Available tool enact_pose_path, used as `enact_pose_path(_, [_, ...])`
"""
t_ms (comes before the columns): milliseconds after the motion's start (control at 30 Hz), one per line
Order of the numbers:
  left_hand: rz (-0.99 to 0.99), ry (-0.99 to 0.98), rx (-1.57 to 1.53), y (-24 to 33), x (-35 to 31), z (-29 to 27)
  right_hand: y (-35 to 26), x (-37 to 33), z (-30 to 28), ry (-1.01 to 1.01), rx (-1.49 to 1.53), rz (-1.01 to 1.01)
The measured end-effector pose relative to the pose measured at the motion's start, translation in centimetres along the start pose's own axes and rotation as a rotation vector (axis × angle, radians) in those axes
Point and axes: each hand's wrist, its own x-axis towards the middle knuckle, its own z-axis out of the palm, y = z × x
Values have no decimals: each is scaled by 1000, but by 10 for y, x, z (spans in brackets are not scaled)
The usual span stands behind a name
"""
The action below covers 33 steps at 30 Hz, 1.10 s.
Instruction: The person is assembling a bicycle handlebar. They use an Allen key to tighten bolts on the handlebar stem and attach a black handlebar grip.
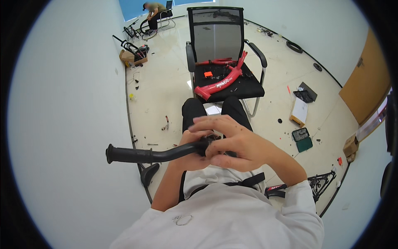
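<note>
black handlebar (166, 156), held above the lap; room strewn with bicycle parts.
containers: cardboard box (125, 56), by the left wall, a black fork (123, 42) and dark parts jutting from it; green case (304, 145), opened flat near the floor's right edge, small grey pieces in its farther half. surface and room: pale floor (161, 97), littered; black chair (252, 89), a red frame (226, 83) laid across its seat from the near left corner toward the far right, an orange piece (208, 74) near the left edge; a person (156, 9) is seated at the far end. hands: the handlebar's inner end is grasped by the left hand (192, 162); it is touched by the right hand (242, 143), fingers half spread; whether anything is gripped there cannot be told.
</note>
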Motion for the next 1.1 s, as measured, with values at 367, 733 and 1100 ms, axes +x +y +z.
enact_pose_path(367, [-247,-38,166,18,6,-5,31,-16,-22,27,-118,278])
enact_pose_path(733, [26,20,270,0,6,8,9,5,-2,35,-1,105])
enact_pose_path(1100, [-260,-25,219,15,8,-2,38,-16,-19,128,-76,322])
